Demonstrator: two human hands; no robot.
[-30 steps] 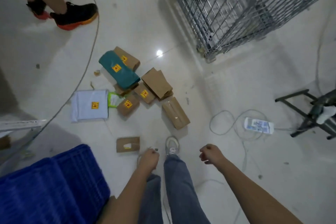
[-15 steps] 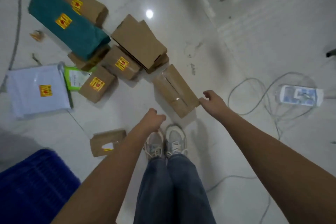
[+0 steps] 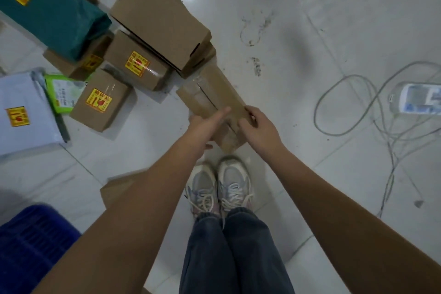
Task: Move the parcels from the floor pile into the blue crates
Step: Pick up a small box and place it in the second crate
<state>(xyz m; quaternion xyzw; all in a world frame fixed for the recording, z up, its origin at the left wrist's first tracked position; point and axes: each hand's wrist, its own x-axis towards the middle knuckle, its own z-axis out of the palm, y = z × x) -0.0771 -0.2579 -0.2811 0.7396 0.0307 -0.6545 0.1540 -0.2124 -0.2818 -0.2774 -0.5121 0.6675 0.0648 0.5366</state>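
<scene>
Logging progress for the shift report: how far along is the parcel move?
Done: nothing visibly; the blue plastic crate shows no parcel in its visible corner. In hand: left hand and right hand are on the long taped brown cardboard box, not yet lifted. Left: teal wrapped parcel, white poly mailer, green packet, several brown boxes.

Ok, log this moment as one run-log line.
stage: reaching | target: taped brown box | left hand: open, over box | right hand: on box edge | blue crate: lower left

Parcel-sorting room, tiled floor (image 3: 334, 19), labelled parcels (image 3: 133, 38), blue crate (image 3: 28, 246)
</scene>
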